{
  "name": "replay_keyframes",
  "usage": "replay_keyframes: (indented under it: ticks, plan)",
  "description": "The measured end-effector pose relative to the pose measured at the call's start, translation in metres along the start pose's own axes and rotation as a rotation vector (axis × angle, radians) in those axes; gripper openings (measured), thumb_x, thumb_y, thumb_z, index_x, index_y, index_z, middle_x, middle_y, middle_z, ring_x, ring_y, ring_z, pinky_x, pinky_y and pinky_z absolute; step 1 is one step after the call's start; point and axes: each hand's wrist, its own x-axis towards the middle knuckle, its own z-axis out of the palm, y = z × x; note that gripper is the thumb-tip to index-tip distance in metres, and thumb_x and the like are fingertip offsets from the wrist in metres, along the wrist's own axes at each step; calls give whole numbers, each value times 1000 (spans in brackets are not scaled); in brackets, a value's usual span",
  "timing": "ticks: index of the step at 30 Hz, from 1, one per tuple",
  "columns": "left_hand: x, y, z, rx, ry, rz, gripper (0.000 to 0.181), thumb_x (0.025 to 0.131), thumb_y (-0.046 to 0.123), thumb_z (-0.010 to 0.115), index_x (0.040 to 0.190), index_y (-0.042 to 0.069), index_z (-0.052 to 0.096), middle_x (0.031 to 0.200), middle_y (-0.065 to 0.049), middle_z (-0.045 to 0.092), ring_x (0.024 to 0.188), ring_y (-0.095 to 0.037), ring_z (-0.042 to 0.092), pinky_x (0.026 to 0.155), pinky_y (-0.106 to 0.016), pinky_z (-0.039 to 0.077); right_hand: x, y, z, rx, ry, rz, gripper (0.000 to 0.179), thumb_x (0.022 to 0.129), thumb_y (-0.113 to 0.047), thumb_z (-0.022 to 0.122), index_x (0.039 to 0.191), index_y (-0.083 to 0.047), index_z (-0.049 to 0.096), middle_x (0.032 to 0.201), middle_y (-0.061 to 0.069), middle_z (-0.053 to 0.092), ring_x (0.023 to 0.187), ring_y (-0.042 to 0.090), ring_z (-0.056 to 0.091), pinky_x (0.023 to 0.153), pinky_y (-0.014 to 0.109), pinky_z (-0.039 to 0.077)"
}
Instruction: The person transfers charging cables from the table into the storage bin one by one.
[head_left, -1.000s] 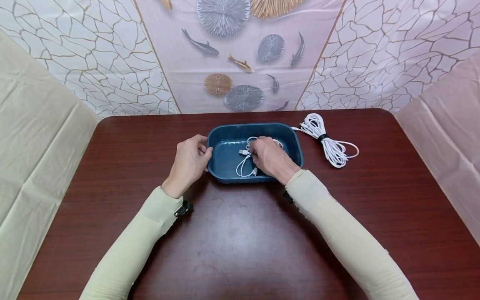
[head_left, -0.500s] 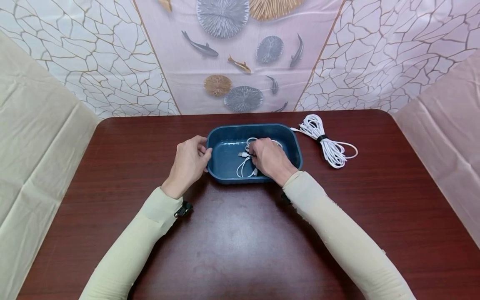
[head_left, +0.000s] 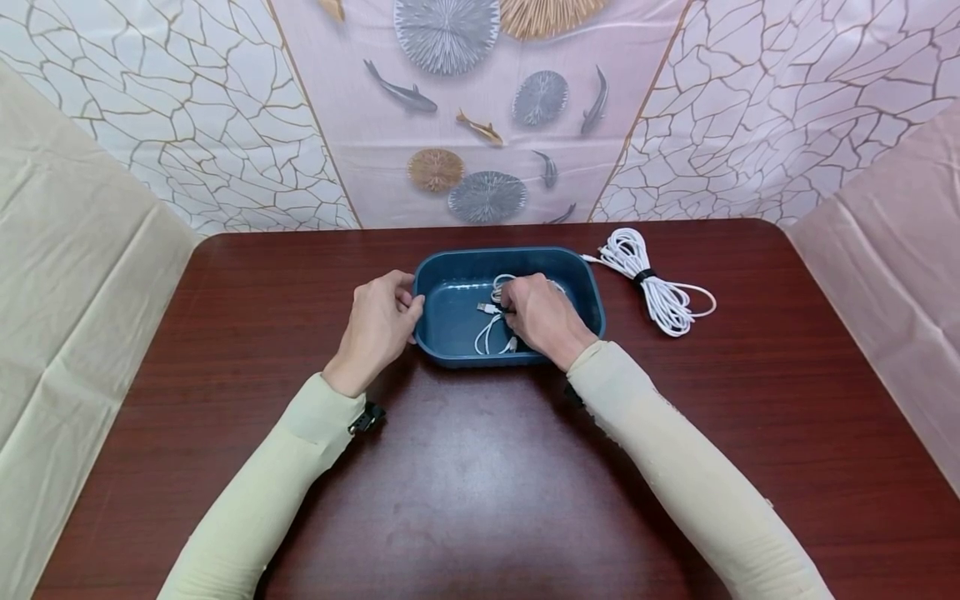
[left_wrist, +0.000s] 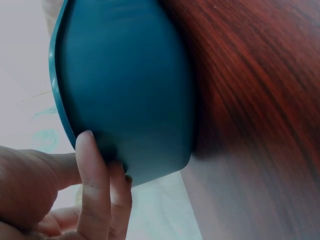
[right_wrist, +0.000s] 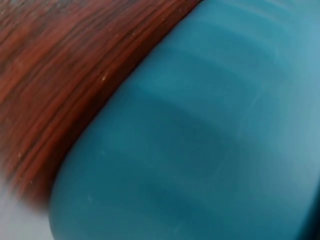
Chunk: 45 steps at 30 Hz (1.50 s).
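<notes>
A dark blue plastic bin (head_left: 480,362) sits on the table in the head view. My left hand (head_left: 377,321) holds its left end, thumb and fingers at the rim; in the left wrist view its fingers (left_wrist: 95,195) lie against the outer wall. Inside the bin, toward the right, lies a white USB cable (head_left: 487,308), with its plug and a loose loop showing. My right hand (head_left: 546,315) reaches over the near rim and pinches this cable close to the plug; the fingertips are mostly hidden behind the hand. In the right wrist view only the bin's outer wall (right_wrist: 175,140) and table show.
A long white cable (head_left: 663,296), coiled and bound with a black strap, lies on the table just right of the bin. Patterned cloth (head_left: 487,125) hangs behind the table's back edge. Dark reddish wood (head_left: 472,483) shows in front of the bin.
The right hand shifts only slightly within the bin, and the cable's lower loop moves a little with it. The left hand and the bin hold almost still.
</notes>
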Motion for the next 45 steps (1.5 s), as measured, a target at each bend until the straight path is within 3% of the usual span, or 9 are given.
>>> replay_keyframes:
  ticks: [8,23,31,38,45]
  plan:
    - [0,0,0,5,2,2,37,99,11,65,133,-4,61,91,-14,68,62,-18,71,50,-25,60,-2,1,-6,23,-27,27,8,89,-1,70,94,-6,75,82,6,72,76,19,64,68,34,57]
    - [0,0,0,-3,-1,-2,36,100,11,64,133,-4,61,91,-14,67,62,-18,70,51,-25,61,-8,4,-12,47,-21,14,9,89,-1,68,95,-6,73,89,6,75,82,18,67,71,35,58]
    - [0,0,0,-7,3,7,37,99,10,64,133,-5,61,91,-14,68,65,-22,72,49,-25,60,-12,4,-20,33,-4,-20,8,88,-1,67,85,-8,70,80,4,70,78,18,62,66,33,53]
    - [0,0,0,1,6,5,37,99,11,65,133,-5,61,91,-14,68,65,-21,73,49,-25,60,-14,2,-25,15,-14,-7,14,88,-7,71,101,-4,75,102,11,71,97,25,68,83,44,61]
    - [0,-1,0,3,6,6,36,99,11,65,132,-4,61,90,-14,68,63,-21,72,50,-25,60,-17,0,-30,-2,-50,16,20,90,-11,72,109,-5,75,109,11,70,101,26,67,88,47,61]
